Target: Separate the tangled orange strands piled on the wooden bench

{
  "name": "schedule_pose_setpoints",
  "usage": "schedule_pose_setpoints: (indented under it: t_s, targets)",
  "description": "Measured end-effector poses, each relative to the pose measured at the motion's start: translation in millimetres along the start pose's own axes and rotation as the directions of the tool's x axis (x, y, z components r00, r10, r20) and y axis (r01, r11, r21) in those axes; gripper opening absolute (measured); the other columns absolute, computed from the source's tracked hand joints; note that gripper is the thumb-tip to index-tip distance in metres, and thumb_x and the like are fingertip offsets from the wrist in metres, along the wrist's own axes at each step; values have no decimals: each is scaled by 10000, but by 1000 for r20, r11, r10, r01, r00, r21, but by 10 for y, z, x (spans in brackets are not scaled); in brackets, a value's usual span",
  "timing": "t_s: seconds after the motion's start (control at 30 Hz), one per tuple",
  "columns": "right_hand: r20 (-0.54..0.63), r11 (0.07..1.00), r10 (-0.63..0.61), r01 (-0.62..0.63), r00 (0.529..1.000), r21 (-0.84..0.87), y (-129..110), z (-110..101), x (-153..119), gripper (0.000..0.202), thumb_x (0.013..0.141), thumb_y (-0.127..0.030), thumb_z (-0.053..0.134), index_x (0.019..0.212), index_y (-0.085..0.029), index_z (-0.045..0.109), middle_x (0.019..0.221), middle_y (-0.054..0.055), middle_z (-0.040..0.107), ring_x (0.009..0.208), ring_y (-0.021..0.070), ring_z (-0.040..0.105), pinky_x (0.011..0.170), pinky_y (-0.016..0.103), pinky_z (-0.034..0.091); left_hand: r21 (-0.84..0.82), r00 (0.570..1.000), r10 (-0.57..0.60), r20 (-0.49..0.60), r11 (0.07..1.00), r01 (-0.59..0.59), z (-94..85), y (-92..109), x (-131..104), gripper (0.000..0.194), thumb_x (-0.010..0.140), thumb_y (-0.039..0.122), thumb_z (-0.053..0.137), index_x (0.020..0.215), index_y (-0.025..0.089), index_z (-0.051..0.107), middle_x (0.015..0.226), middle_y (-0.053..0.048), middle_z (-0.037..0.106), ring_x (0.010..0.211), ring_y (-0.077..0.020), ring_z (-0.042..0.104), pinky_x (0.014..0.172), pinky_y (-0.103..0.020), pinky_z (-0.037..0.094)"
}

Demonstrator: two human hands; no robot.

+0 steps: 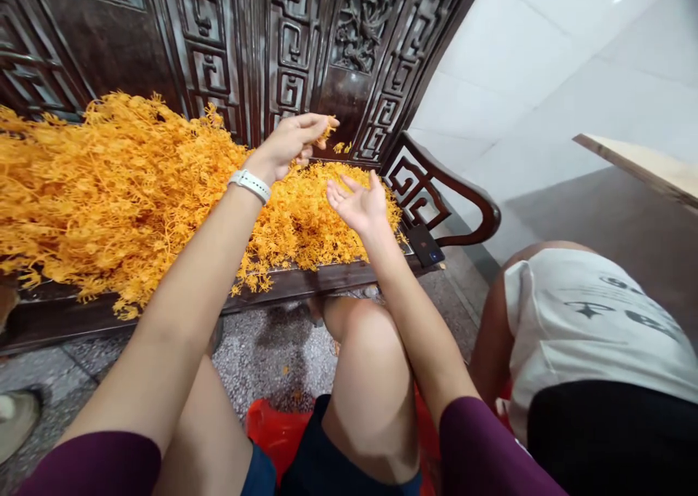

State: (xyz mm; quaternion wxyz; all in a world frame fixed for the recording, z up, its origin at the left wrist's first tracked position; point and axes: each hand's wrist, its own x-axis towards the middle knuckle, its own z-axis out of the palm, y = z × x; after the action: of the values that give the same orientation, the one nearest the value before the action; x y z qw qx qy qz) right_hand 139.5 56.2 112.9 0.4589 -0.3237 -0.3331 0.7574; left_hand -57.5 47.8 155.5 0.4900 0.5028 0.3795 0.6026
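Observation:
My left hand [294, 141], with a pale watch band [249, 184] on its wrist, is raised above the bench with its fingers closed on a small orange plastic sprig [328, 132]. Lower and to the right, my right hand [360, 202] is palm up, its fingers apart and nothing in it. A few loose orange bits [342, 148] show between the two hands, against the bench back. Beneath them spreads a small heap of orange plastic sprigs [305, 227]. A much larger tangled pile of branching orange sprigs [125, 183] covers the bench to the left.
The dark carved wooden bench [305, 281] has a tall back and a curved armrest [485, 223]. A black phone [425, 246] lies at its right end. Another person in a white shirt [594, 321] sits close on my right. A wooden board [643, 163] juts in at right. Below me is a red stool [275, 432].

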Motion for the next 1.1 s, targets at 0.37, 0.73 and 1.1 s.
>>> schedule_pose_setpoints:
  t_s: [0.37,0.73,1.1]
  targets:
    - [44,849,-357,343,933,-401,-41,112,-133,491,886,-715,758,860,-242,629,661,-33,540,601,122,491,571,283,391,462,940,-109,324,885,-56,187,296,-200,604,659,-54,920,1210,135,761,746,-13,696,718,-188,701,656,-278,433]
    - [152,813,-410,436,899,-387,-25,155,-179,473,916,-571,829,787,-246,512,790,-12,550,761,139,542,647,264,468,436,978,-170,119,894,102,-19,216,-187,187,766,45,899,704,135,747,557,2,579,577,-155,625,635,-287,416]
    - [488,839,-236,430,840,-334,-293,282,-689,414,881,-507,888,808,-226,592,788,-3,573,697,128,549,584,277,470,410,996,18,-93,912,21,-749,-348,-118,359,991,298,746,649,190,745,530,-20,541,479,-96,424,511,-258,315]
